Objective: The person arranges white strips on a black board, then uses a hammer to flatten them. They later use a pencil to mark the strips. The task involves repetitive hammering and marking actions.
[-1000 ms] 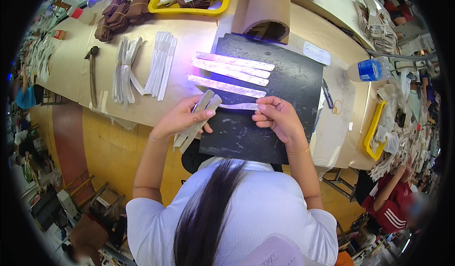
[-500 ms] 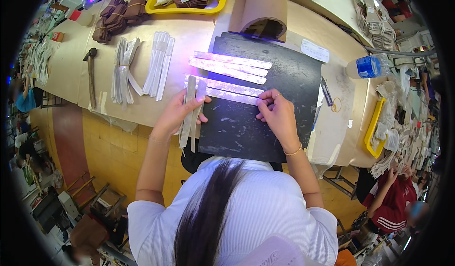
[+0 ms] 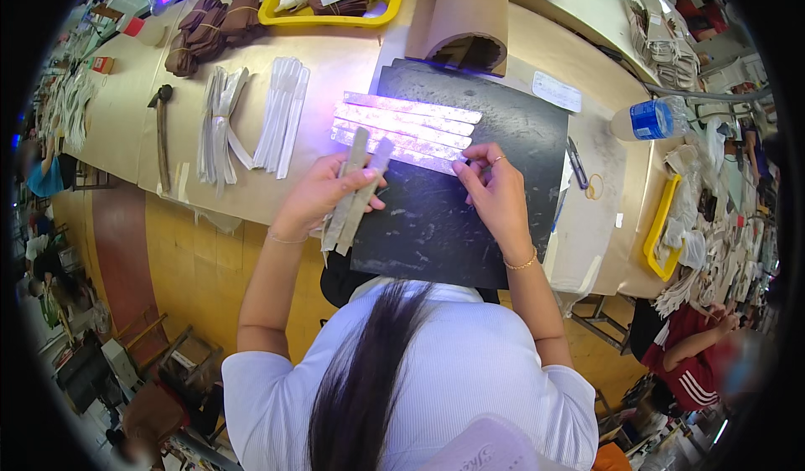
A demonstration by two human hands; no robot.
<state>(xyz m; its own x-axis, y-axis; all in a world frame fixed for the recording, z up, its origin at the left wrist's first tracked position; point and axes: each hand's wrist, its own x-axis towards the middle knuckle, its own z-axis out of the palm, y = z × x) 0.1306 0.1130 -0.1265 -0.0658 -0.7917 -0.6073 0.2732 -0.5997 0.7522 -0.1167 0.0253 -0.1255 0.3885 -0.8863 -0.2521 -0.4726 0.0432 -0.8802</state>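
Several flat, narrow strips (image 3: pixel 407 119) lie side by side on a black board (image 3: pixel 453 228), lit bright violet-white, their markings washed out. My right hand (image 3: pixel 499 194) has its thumb and forefinger closed at the right end of the nearest strip (image 3: pixel 423 157). My left hand (image 3: pixel 314 192) grips two greyish strips (image 3: pixel 345 229) between thumb and fingers. They slant up over the board's left edge, and their upper ends cover the left part of the nearest lying strip.
White strip bundles (image 3: pixel 220 127), a hammer-like tool (image 3: pixel 163 140) and brown bundles (image 3: pixel 210 31) lie left. Behind stand a yellow tray (image 3: pixel 335 20) and a cardboard roll (image 3: pixel 470 18). At right are a cutter knife (image 3: pixel 578 162), a paper label (image 3: pixel 557 91) and a blue-labelled bottle (image 3: pixel 650 119).
The nearest strip has moved away from me, up against the other lying strips, and the gap between them has closed. My left hand has shifted right with its strips, which now slant more.
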